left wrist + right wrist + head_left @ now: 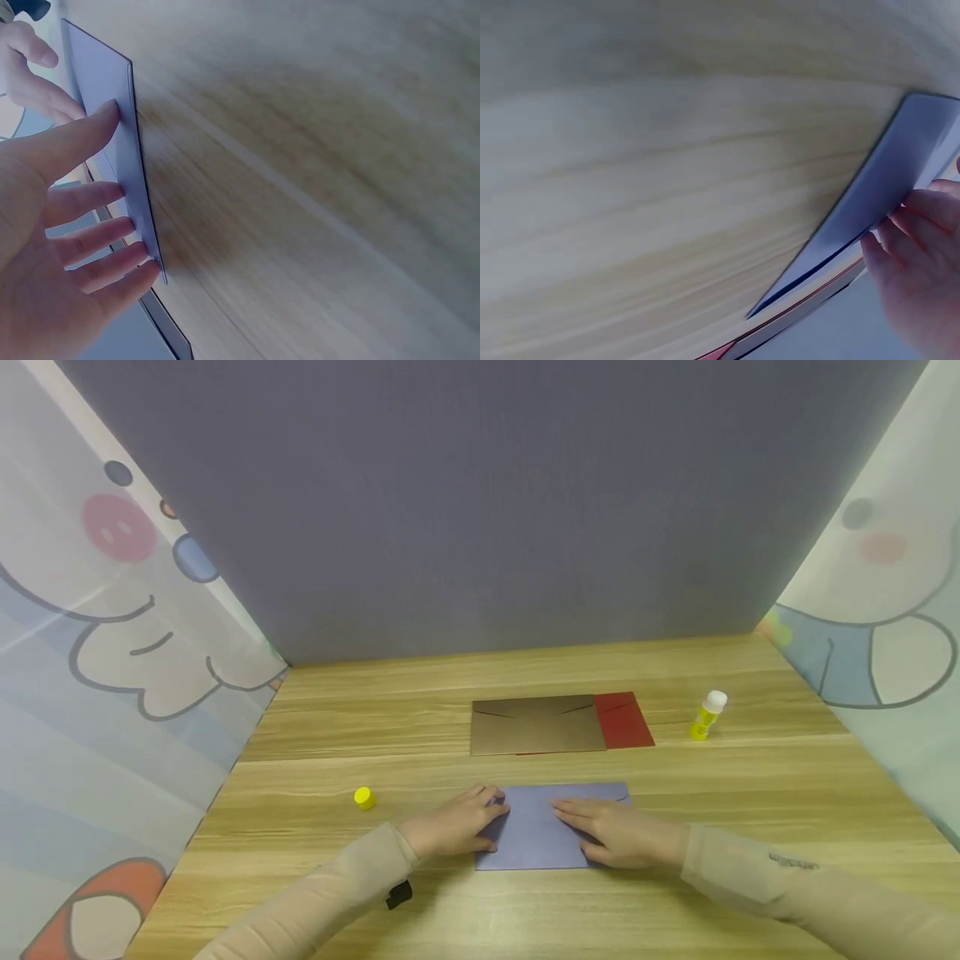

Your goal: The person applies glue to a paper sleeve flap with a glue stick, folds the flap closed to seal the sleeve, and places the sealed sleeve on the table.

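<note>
A lilac envelope [532, 835] lies flat on the wooden table in front of the person. The left hand [459, 821] rests on its left end, fingertips and thumb spread along the edge; in the left wrist view those fingertips [124, 270] touch the paper. On the right half, the right hand [618, 832] presses its extended fingers onto the envelope's face. The right wrist view shows these fingers [922, 225] on the lilac envelope [885, 172] near its flap seam.
Behind lie a brown envelope [536, 727] and, partly under it, a red envelope [626, 722]. A glue stick [705, 717] stands at the right. Its likely yellow cap [364, 798] sits at the left. A small black object [399, 894] shows by the left sleeve.
</note>
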The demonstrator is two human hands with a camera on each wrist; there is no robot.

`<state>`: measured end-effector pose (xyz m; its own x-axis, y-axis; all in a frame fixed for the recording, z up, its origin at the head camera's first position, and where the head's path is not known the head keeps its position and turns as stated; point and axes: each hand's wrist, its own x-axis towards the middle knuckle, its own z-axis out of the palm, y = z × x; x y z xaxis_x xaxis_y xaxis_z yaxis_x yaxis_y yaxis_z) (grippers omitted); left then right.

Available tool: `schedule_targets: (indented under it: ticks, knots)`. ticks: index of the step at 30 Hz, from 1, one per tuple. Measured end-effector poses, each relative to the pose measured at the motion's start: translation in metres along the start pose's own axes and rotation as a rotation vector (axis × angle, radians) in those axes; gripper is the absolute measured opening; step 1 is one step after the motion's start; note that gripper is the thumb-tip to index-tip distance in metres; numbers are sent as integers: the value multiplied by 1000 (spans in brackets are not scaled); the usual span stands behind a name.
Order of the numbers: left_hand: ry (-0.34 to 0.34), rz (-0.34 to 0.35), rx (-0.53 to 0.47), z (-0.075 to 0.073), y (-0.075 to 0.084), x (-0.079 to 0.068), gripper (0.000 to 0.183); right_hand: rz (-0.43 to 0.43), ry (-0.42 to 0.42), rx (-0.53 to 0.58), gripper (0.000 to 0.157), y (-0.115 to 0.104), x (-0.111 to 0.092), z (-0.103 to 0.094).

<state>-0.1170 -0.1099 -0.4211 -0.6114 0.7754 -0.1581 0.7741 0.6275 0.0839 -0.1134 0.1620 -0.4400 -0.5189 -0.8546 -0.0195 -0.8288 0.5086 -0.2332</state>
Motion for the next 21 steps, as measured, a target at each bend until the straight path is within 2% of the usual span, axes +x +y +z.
schedule_targets:
  ticks: [8, 13, 21]
  knots:
    - [5, 14, -5, 1, -1, -1, 56, 11, 3, 5, 47, 4, -9, -3]
    - [9, 18, -8, 1, -1, -1, 56, 1, 0, -27, 48, 2, -8, -5]
    - [25, 26, 3, 1, -1, -2, 56, 10, -16, 4, 51, 0, -5, -3]
